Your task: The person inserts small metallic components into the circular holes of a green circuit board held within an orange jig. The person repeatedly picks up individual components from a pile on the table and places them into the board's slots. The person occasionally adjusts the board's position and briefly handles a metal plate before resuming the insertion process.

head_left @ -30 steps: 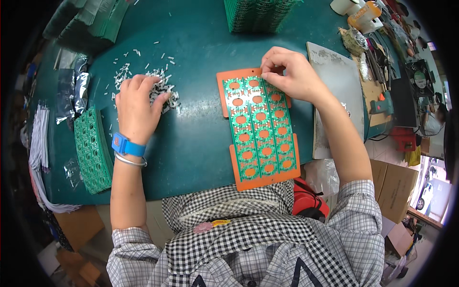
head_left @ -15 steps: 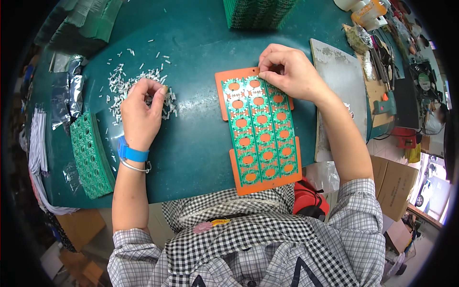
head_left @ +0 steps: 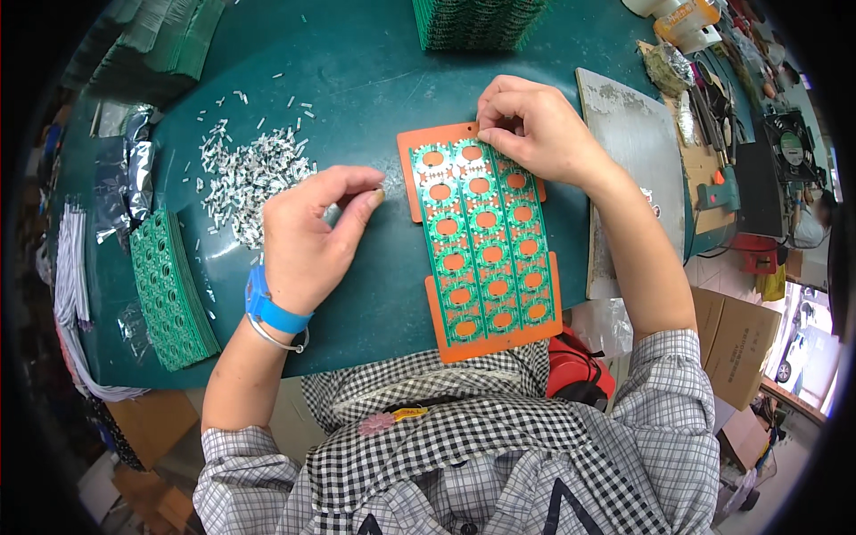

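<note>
A green circuit board panel (head_left: 482, 239) with rows of oval openings lies on an orange fixture plate (head_left: 499, 343). At the panel's top edge, my right hand (head_left: 542, 132) is closed in a pinch, thumb and index finger touching that area. Whatever sits between those fingertips is hidden. My left hand (head_left: 314, 234), with a blue wristband (head_left: 272, 308), hovers between a pile of small white parts (head_left: 250, 169) and the panel. Its thumb and index finger come together in a pinch; anything held there is too small to make out.
A stack of green circuit boards (head_left: 174, 294) lies at left beside white cable bundles (head_left: 73, 267). More board stacks stand at the far left (head_left: 160, 45) and far middle (head_left: 481, 22). A grey metal plate (head_left: 633, 169) lies right of the fixture, near tools (head_left: 709, 98).
My left hand has moved right from the pile of small white parts toward the panel. My right hand stays at the panel's top edge.
</note>
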### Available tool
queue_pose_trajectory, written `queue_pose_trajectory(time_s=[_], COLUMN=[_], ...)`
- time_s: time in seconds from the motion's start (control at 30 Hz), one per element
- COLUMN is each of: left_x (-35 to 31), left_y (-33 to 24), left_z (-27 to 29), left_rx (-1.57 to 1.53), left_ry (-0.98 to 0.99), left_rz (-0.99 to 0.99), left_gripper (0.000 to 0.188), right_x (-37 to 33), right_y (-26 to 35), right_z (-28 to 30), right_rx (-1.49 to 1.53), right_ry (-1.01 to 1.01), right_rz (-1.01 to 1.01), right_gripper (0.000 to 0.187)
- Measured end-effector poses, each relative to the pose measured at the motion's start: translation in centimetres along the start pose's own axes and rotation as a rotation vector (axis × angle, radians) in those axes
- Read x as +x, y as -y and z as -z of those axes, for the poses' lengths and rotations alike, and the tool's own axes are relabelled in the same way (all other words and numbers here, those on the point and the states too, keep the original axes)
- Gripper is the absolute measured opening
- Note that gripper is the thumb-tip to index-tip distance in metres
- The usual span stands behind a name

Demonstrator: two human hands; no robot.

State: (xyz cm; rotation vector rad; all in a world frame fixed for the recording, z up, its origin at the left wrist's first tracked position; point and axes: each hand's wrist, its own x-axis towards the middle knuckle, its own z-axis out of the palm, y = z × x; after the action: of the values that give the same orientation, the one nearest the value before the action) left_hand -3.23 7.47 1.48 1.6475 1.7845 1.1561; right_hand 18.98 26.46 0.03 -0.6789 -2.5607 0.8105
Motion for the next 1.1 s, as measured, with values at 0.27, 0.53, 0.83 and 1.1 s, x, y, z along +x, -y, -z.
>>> queue_pose_trajectory(time_s=[0.27, 0.53, 0.83, 1.1], left_x=[-0.1, -0.8, -1.7, -2.0], left_y=[-0.7, -1.4, -2.9, -2.6], left_z=[-1.5, -2.3, -2.5, -2.7], left_rx=[-0.020, -0.260, -0.606, -0.429], left_ry=[0.079, 0.087, 0.131, 0.191], left_rz=[-0.083, 0.048, 0.199, 0.273], left_gripper=[0.012, 0.028, 0.051, 0.049], right_x=[0.1, -1.0, -2.7, -3.4], right_y=[0.4, 3.7, 8.2, 8.1], right_z=[-0.5, -0.2, -1.8, -2.8], right_rx=[-0.095, -0.081, 0.132, 0.108], right_ry=[-0.007, -0.077, -0.174, -0.166], right_rz=[0.135, 0.219, 0.340, 0.344], right_gripper=[0.010, 0.018, 0.018, 0.015])
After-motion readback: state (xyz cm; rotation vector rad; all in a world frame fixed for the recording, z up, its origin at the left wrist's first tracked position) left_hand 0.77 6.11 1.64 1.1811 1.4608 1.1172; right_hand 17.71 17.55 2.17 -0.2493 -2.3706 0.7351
